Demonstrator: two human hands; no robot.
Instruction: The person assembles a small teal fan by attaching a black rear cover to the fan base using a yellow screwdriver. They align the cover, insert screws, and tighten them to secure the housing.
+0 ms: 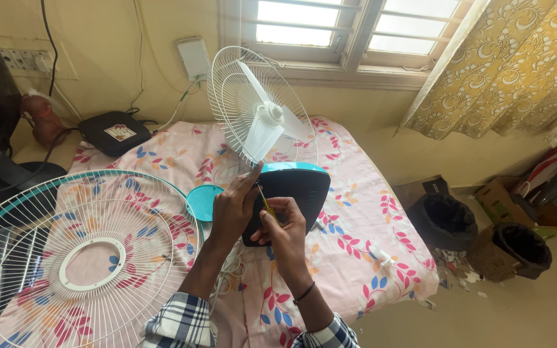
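**Screwdriver at fan housing, frame centre**

Right hand (pixel 285 222) pinches a thin yellow screwdriver (pixel 265 203); left hand (pixel 233 209) closed on the dark fan housing (pixel 298 190), steadying it. Risk: tip slips if the housing rocks on the soft bed (pixel 369 212). Fan: white blades and rear guard (pixel 253 103) upright, teal trim; front guard (pixel 78 251) lies lower left

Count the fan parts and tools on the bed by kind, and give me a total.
Wire fan guards: 2, front guard lying flat, rear guard upright
Fan blade: 1
Dark fan motor housing: 1
Teal round cap: 1
Yellow-handled screwdriver: 1
Total: 6
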